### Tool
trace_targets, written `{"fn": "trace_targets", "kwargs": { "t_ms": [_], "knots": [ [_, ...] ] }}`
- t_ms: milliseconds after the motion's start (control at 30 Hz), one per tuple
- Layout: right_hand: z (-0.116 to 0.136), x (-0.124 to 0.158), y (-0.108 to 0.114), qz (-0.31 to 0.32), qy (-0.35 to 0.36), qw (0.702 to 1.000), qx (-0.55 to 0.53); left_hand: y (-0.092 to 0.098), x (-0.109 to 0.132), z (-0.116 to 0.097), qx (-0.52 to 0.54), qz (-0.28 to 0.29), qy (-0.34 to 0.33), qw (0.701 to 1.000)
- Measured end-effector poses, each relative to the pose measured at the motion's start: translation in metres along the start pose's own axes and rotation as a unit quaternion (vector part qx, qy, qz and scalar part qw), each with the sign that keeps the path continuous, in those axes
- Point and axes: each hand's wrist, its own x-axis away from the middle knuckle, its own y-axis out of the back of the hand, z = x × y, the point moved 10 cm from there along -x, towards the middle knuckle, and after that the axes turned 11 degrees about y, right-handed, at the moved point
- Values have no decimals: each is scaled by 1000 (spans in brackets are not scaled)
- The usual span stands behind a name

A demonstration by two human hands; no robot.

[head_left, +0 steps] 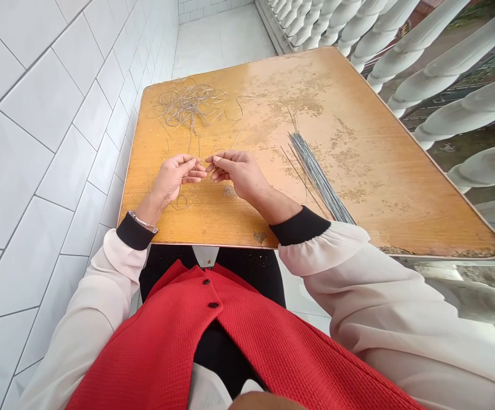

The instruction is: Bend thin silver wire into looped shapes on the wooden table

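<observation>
Your left grip and right grip pinch thin wire close together, probably for fine control. The wire bundle lies apart from the tangled wire, perhaps avoiding snags.

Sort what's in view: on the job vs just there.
On the job: left hand; right hand; thin wire at their fingertips; probably wire tangle, wire bundle; table, as work surface.
Just there: bracelet; white railing; tiled wall.

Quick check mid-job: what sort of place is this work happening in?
Probably a balcony or veranda: a row of white balusters runs along one side, with greenery showing outside between them, and a white tiled wall closes the other side.
</observation>
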Motion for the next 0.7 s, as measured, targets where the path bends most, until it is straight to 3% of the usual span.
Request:
{"fn": "trace_targets", "kwargs": {
  "t_ms": [100,167,333,433,533,600,700],
  "knots": [
    [0,-1,1,-16,11,999,39,0,-3,3,-34,-14,-1,999],
    [1,-2,3,-24,17,997,77,5,-4,0,-74,-52,-23,996],
    [7,-2,4,-15,45,986,160,8,7,-19,-220,-140,-158,952],
    [10,-3,4,-6,68,980,186,-3,12,-24,-330,-135,-223,907],
    [9,-3,1,10,81,974,212,-13,15,-24,-419,-132,-244,864],
    [9,-3,0,15,87,970,228,-14,16,-25,-443,-143,-247,850],
    [10,-3,-2,21,101,963,251,-13,19,-27,-438,-157,-244,851]
  ]
}}
